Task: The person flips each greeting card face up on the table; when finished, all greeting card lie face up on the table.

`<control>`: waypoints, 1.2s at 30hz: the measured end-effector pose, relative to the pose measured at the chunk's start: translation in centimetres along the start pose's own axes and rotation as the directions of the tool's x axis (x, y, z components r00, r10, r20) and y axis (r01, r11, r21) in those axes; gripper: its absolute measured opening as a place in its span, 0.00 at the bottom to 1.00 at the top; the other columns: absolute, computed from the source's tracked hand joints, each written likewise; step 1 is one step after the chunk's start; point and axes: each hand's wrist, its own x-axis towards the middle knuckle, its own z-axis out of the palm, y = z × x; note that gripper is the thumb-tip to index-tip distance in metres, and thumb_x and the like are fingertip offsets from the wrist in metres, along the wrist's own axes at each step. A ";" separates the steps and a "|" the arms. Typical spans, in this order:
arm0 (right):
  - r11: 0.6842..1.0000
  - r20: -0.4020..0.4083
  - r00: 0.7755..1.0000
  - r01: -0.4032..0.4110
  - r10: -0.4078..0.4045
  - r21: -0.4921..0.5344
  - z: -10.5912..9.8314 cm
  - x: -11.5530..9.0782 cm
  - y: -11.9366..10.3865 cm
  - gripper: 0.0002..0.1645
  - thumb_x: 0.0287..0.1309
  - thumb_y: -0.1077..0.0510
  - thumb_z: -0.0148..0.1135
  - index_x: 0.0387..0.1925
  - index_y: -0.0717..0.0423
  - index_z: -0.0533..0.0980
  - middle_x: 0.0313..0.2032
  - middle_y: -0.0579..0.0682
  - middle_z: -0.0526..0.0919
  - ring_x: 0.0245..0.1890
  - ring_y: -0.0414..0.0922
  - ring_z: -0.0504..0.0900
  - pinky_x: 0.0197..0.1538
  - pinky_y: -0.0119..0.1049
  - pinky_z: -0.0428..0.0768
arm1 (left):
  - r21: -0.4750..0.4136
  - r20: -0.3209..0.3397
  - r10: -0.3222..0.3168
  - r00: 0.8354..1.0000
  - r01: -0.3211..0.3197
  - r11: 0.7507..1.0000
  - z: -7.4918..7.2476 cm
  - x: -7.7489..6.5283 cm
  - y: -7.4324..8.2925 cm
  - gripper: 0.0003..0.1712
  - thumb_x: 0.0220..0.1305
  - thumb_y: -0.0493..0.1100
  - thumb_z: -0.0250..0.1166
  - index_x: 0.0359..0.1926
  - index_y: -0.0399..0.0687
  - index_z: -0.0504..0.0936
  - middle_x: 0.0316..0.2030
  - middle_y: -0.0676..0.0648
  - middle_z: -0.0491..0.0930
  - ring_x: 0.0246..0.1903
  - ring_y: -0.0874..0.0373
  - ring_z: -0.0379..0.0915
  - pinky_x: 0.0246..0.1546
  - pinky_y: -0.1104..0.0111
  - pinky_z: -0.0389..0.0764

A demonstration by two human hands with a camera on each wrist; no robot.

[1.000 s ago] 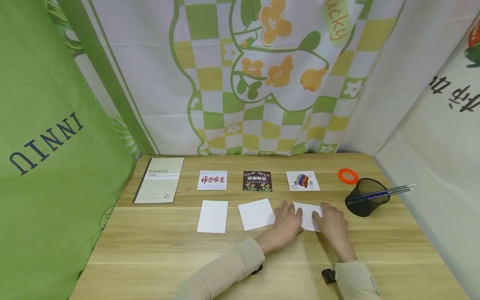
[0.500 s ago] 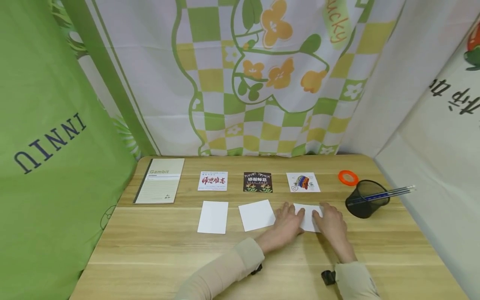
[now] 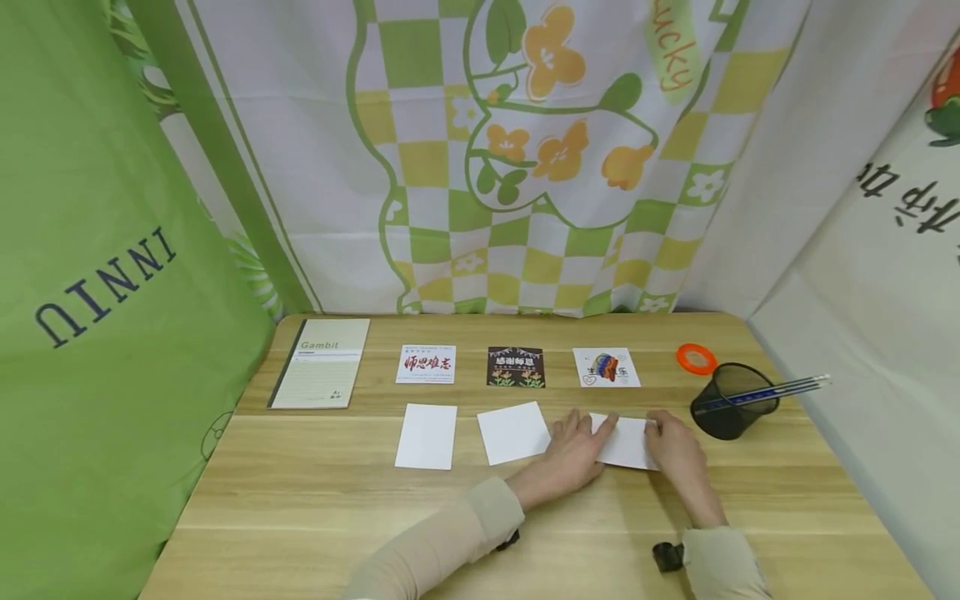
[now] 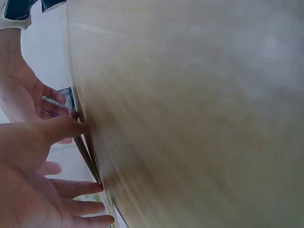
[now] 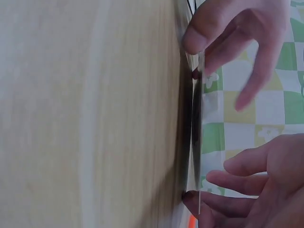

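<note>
A blank white card (image 3: 628, 443) lies at the right end of a row of three, between the two hands. Over its left edge, my left hand (image 3: 572, 457) presses with thumb and forefinger extended; its other fingers spread toward the middle white card (image 3: 513, 433). At the opposite edge my right hand (image 3: 677, 457) pinches the card between thumb and fingers. Seen edge-on in the right wrist view, the card (image 5: 198, 156) stands slightly off the tabletop at the right fingers. In the left wrist view, the left hand's (image 4: 28, 175) fingers are straight and apart.
Another white card (image 3: 425, 436) lies further left. Behind the row are three printed cards: red-lettered (image 3: 426, 364), dark (image 3: 516, 367) and colourful (image 3: 607, 367). A notebook (image 3: 318, 367) lies back left. An orange ring (image 3: 682, 360) and a black mesh pen holder (image 3: 723, 417) with pencils stand right.
My right hand has shifted right to the card's right edge and pinches it, and more of the card shows between the hands. The left hand has stayed nearly in place.
</note>
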 end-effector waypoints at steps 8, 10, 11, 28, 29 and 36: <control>0.995 -0.031 0.995 0.093 -0.093 0.021 -0.7 -0.2 1.1 0.18 0.59 0.70 0.46 0.48 0.69 0.77 0.46 0.69 0.80 0.38 0.62 0.80 0.33 0.55 0.77 | 0.024 -0.022 0.026 0.999 -0.026 0.999 -0.3 -0.2 0.1 0.20 0.60 0.48 0.64 0.52 0.47 0.79 0.52 0.40 0.79 0.59 0.43 0.69 0.51 0.53 0.75; 0.993 -0.044 0.992 0.117 -0.116 0.016 -0.7 -0.3 1.4 0.18 0.57 0.71 0.47 0.46 0.69 0.78 0.44 0.68 0.81 0.38 0.61 0.80 0.32 0.54 0.77 | 0.048 -0.049 0.043 0.998 -0.040 0.998 -0.4 -0.2 0.0 0.12 0.61 0.47 0.64 0.43 0.48 0.81 0.44 0.44 0.81 0.51 0.49 0.74 0.43 0.60 0.76; 0.990 -0.055 0.989 0.137 -0.136 0.015 -0.7 -0.2 1.5 0.17 0.57 0.72 0.48 0.45 0.69 0.78 0.43 0.68 0.81 0.38 0.61 0.81 0.33 0.54 0.77 | 0.060 -0.061 0.050 0.997 -0.046 0.997 -0.5 -0.2 -0.1 0.09 0.60 0.46 0.65 0.40 0.49 0.82 0.40 0.47 0.81 0.46 0.52 0.75 0.39 0.63 0.76; 0.948 -0.084 0.945 0.318 -0.315 0.023 -0.5 -0.2 3.1 0.13 0.50 0.75 0.61 0.39 0.67 0.83 0.35 0.64 0.85 0.35 0.59 0.83 0.38 0.53 0.81 | 0.098 -0.167 0.039 0.985 -0.023 0.995 -2.0 0.1 -1.1 0.08 0.51 0.35 0.68 0.34 0.49 0.82 0.33 0.53 0.82 0.34 0.61 0.75 0.32 0.70 0.75; 0.948 -0.089 0.945 0.318 -0.315 0.025 -0.6 -0.2 3.0 0.13 0.50 0.75 0.62 0.39 0.67 0.83 0.35 0.64 0.85 0.34 0.59 0.83 0.37 0.53 0.81 | 0.098 -0.179 0.039 0.983 -0.022 0.995 -2.0 0.1 -1.2 0.08 0.51 0.35 0.68 0.33 0.49 0.82 0.33 0.53 0.82 0.33 0.61 0.76 0.31 0.71 0.74; 0.942 -0.178 0.930 0.334 -0.322 0.041 -0.6 -0.4 2.5 0.12 0.50 0.75 0.63 0.36 0.64 0.85 0.33 0.62 0.86 0.25 0.50 0.81 0.24 0.36 0.76 | 0.047 -0.308 0.047 0.950 -0.034 0.998 -1.9 0.5 -1.8 0.07 0.60 0.34 0.61 0.28 0.49 0.80 0.27 0.53 0.83 0.25 0.61 0.78 0.25 0.73 0.74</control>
